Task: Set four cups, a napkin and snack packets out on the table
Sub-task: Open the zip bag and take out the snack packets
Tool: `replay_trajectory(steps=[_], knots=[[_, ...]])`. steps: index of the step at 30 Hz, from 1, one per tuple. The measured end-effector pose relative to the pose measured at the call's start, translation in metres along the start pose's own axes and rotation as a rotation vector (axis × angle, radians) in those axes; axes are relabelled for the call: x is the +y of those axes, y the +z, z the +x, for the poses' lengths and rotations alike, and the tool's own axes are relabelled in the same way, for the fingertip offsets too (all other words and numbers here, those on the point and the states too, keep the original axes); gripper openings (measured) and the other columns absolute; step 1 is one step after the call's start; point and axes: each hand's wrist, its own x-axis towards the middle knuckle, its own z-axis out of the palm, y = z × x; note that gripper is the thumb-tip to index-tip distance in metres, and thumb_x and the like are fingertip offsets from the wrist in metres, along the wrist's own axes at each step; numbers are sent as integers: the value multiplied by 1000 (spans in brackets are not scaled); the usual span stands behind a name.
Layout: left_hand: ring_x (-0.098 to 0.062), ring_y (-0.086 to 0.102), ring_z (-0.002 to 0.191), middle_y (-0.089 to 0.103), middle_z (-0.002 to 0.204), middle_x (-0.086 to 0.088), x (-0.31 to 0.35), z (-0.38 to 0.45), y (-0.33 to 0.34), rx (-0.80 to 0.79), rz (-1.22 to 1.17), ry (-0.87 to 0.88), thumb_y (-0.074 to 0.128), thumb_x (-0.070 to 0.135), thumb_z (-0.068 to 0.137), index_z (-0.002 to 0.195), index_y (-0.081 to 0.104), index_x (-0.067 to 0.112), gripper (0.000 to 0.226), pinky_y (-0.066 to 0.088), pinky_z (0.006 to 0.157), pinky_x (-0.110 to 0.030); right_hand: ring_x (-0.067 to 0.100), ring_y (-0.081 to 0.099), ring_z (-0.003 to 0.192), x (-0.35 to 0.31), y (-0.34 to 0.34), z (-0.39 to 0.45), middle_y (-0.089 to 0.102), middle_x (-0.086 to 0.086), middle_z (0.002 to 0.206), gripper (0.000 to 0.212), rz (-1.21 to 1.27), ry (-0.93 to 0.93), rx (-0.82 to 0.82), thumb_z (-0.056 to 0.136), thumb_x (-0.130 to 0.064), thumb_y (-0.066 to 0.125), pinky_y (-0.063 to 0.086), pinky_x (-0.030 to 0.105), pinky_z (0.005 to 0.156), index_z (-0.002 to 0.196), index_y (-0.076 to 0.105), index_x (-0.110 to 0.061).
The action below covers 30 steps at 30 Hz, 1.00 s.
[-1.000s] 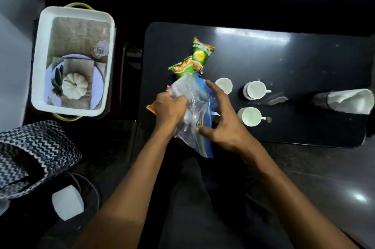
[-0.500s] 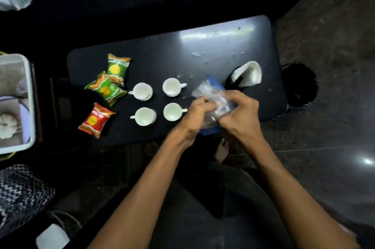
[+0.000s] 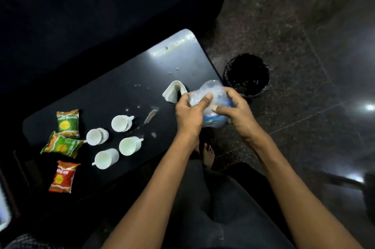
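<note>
Both hands squeeze a crumpled clear plastic bag (image 3: 211,94) with a blue part, held above the right end of the black table (image 3: 121,78). My left hand (image 3: 189,111) grips its left side and my right hand (image 3: 236,107) its right side. Several white cups stand in a cluster: two at the back (image 3: 121,123) (image 3: 95,136), two in front (image 3: 128,145) (image 3: 104,158). Left of them lie two green snack packets (image 3: 67,123) (image 3: 61,145) and a red one (image 3: 64,176). A white napkin (image 3: 173,91) sits behind my left hand.
A black bin (image 3: 246,75) with a dark liner stands on the stone floor just past the table's right end. My legs and a bare foot (image 3: 208,153) are below the hands. Small white scraps (image 3: 151,115) dot the table top.
The view has swung right. Both hands moved the plastic bag from the packets' end across to the table's right end and crushed it into a ball near the bin.
</note>
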Motion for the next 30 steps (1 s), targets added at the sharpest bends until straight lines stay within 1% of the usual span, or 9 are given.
replay_trajectory(steps=[4, 7, 9, 12, 16, 19, 23, 27, 30], knots=[[-18, 66, 72, 71, 82, -1, -1, 30, 25, 109, 201, -21, 82, 38, 69, 79, 61, 20, 29, 60, 85, -49, 5, 66, 96, 11, -32, 0, 48, -7, 134, 87, -365, -97, 88, 70, -30, 80, 56, 27, 84, 145, 40, -45], [-21, 69, 74, 74, 82, -2, -7, 51, 57, -15, 311, -27, 78, 43, 66, 78, 63, 20, 30, 60, 82, -50, 12, 60, 117, 14, -45, 6, 43, -10, 140, 94, -596, -187, 105, 72, -27, 78, 53, 37, 98, 150, 30, -49], [-22, 73, 82, 76, 86, -1, -14, 60, 81, -146, 391, -46, 72, 43, 67, 82, 67, 23, 26, 60, 85, -50, 23, 61, 113, 20, -52, 18, 42, -5, 136, 89, -713, -136, 164, 73, -22, 71, 54, 42, 93, 149, 32, -48], [-23, 71, 95, 74, 103, -2, -25, 75, 118, -302, 394, -90, 68, 34, 77, 98, 67, 31, 21, 58, 94, -49, 27, 63, 104, 38, -81, 45, 53, 4, 124, 74, -667, -74, 369, 70, -19, 69, 55, 41, 88, 140, 52, -35], [-19, 68, 99, 63, 124, -2, -44, 97, 165, -452, 433, -223, 67, 23, 78, 140, 45, 26, 66, 61, 82, -34, 23, 69, 95, 68, -128, 98, 69, 9, 106, 53, -480, 57, 520, 64, -25, 68, 57, 37, 89, 116, 75, -20], [-19, 67, 100, 67, 119, -1, -67, 124, 205, -465, 502, -265, 64, 27, 69, 136, 49, 26, 68, 57, 87, -36, 27, 71, 92, 90, -164, 144, 73, 13, 102, 43, -497, 164, 517, 67, -25, 68, 56, 31, 86, 105, 79, -11], [-10, 62, 81, 66, 102, 1, -95, 172, 260, -453, 498, -325, 61, 3, 89, 131, 53, 21, 46, 52, 65, -19, 24, 71, 81, 122, -213, 210, 75, 12, 87, 29, -541, 243, 484, 69, -29, 70, 47, 23, 68, 89, 79, -10], [-16, 59, 98, 64, 107, -2, -130, 232, 303, -407, 561, -435, 55, 4, 94, 134, 54, 18, 43, 51, 90, -37, 22, 69, 76, 158, -252, 279, 71, 11, 79, 26, -583, 350, 493, 63, -28, 69, 51, 27, 63, 80, 73, -8], [-18, 57, 108, 61, 113, -4, -151, 272, 323, -413, 606, -451, 55, 8, 96, 133, 56, 19, 38, 50, 100, -46, 35, 69, 91, 182, -271, 324, 67, 19, 104, 32, -711, 371, 519, 69, -20, 66, 56, 37, 77, 98, 70, -7]])
